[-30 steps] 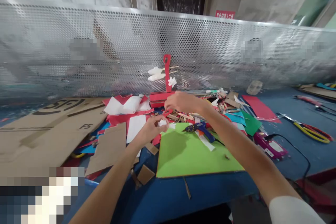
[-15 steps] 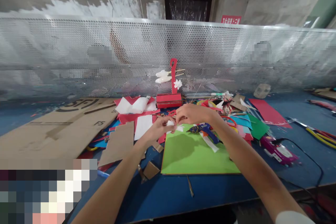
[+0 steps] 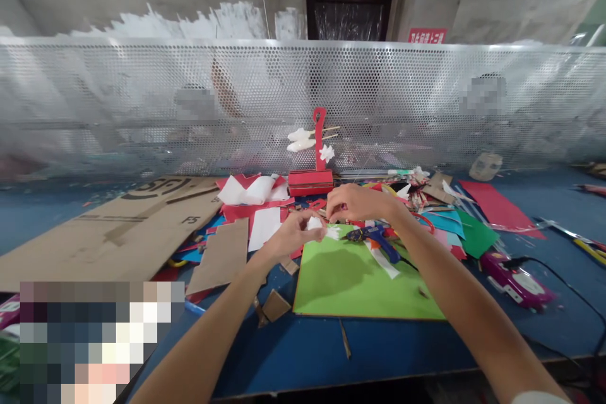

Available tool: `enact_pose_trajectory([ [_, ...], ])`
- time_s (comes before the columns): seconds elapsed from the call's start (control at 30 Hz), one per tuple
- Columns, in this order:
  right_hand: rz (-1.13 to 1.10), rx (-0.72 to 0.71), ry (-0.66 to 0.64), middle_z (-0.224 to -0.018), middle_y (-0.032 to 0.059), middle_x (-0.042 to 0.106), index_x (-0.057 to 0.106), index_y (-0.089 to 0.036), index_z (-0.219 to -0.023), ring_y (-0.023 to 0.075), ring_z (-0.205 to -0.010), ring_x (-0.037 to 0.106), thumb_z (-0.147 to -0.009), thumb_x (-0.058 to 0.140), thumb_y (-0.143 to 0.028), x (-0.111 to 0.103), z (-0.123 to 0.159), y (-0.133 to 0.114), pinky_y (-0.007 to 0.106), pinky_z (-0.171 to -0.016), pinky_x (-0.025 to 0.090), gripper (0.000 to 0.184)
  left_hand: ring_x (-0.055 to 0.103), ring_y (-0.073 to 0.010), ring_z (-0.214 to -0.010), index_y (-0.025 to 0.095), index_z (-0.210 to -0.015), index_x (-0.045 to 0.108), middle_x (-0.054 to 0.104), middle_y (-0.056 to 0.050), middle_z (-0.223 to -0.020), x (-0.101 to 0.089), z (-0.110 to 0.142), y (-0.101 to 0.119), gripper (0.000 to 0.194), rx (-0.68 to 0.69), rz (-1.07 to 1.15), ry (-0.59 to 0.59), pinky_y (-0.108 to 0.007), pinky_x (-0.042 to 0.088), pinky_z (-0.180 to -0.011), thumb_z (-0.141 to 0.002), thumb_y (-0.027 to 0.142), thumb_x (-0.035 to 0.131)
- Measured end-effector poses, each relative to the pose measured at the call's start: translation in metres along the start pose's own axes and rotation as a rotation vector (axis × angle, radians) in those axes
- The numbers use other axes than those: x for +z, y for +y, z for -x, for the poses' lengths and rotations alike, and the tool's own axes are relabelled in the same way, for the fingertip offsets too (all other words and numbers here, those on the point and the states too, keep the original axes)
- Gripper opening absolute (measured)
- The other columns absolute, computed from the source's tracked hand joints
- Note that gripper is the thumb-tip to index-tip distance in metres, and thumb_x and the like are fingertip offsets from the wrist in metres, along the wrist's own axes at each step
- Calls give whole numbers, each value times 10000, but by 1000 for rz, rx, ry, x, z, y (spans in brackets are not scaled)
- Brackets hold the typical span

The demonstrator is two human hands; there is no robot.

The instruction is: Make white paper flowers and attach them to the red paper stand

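My left hand point(image 3: 294, 235) pinches a small white paper piece point(image 3: 314, 223) above the far left corner of a green sheet point(image 3: 341, 284). To its right, my right hand point(image 3: 362, 202) hovers with curled fingers pressed together; what they hold, if anything, is hidden. A white paper cutout with pointed petals point(image 3: 334, 231) shows just beside the left fingertips. Under the right wrist a blue glue gun point(image 3: 379, 241) lies on the green sheet, over a white paper strip point(image 3: 386, 263). Behind the hands stands a red stand point(image 3: 311, 183) with white paper flowers point(image 3: 326, 153) on it.
Cardboard sheets point(image 3: 118, 227) cover the left of the blue table point(image 3: 303, 353). Paper scraps, a green piece point(image 3: 476, 233) and a red sheet point(image 3: 499, 205) lie right. A purple device point(image 3: 514, 281) with a black cable sits there. A perforated metal panel point(image 3: 142, 95) closes off the back.
My right hand has drawn away from my left, so a gap now shows between them. The white piece in my left hand is more exposed. The view has turned slightly left.
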State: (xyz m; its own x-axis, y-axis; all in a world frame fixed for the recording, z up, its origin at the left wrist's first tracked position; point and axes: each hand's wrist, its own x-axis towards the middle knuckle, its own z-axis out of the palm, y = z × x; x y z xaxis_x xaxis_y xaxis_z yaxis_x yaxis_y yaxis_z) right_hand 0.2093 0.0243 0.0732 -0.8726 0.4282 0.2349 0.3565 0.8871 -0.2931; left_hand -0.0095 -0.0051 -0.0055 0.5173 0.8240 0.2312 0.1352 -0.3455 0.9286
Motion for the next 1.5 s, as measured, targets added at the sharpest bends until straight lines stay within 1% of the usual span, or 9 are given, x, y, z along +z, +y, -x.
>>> enact_pose_trajectory([
  [0.2,-270,95,220,-835,46,706,732,-177,-811,132,-723,601,-825,665,-232,1,3,1,262,-684,448,88,583,-118,-649,160,-887,662,668,-24,-779,11,1,13,270,137,26,163,-241,456,-611,-757,385,734],
  [0.47,-527,116,640,-769,15,698,716,-176,-803,156,-715,630,-772,666,-284,24,-13,4,261,-655,480,122,588,-124,-654,166,-864,669,683,-32,-789,15,-18,44,247,392,-8,622,-255,476,-605,-762,378,744],
  [0.57,-462,192,756,-786,9,705,732,-185,-837,183,-747,647,-824,626,-339,29,-18,1,270,-661,485,187,633,-147,-765,158,-865,676,700,-43,-841,13,-37,50,235,503,-87,747,-274,506,-706,-779,370,728],
  [0.7,-293,262,812,-901,35,738,746,-197,-962,189,-776,664,-884,578,-364,30,-20,-2,290,-710,492,250,624,-142,-772,157,-858,679,698,-36,-836,5,-61,56,203,533,-188,876,-263,490,-713,-801,350,699],
  [0.8,-152,269,818,-931,56,737,725,-194,-1011,187,-799,659,-913,554,-350,26,-18,-3,295,-746,480,250,619,-139,-776,162,-852,680,693,-29,-828,-5,-73,56,154,552,-212,888,-256,482,-720,-804,308,680],
  [1.1,286,223,542,-990,76,686,660,-189,-1004,193,-904,593,-980,434,-205,30,-16,14,292,-786,384,228,608,-147,-752,154,-847,701,696,-32,-823,-20,-83,16,156,395,-270,742,-247,458,-703,-751,275,674],
  [1.27,512,124,290,-965,94,679,671,-165,-1016,215,-893,526,-916,452,-72,25,-6,26,321,-789,318,257,603,-140,-679,130,-725,674,692,-37,-746,-27,-85,-4,131,172,-179,396,-242,453,-647,-657,231,723],
  [1.37,514,69,244,-925,78,681,679,-178,-968,207,-861,501,-909,453,-65,17,0,32,326,-799,292,260,608,-134,-655,131,-701,668,695,-36,-725,-27,-82,-9,168,81,-100,197,-250,468,-649,-621,242,765],
  [1.5,436,33,222,-891,59,693,692,-191,-904,206,-851,497,-923,464,-114,12,4,39,325,-802,283,241,626,-142,-665,128,-741,687,701,-47,-747,-23,-80,-8,248,64,-51,-32,-255,481,-635,-595,278,819],
])
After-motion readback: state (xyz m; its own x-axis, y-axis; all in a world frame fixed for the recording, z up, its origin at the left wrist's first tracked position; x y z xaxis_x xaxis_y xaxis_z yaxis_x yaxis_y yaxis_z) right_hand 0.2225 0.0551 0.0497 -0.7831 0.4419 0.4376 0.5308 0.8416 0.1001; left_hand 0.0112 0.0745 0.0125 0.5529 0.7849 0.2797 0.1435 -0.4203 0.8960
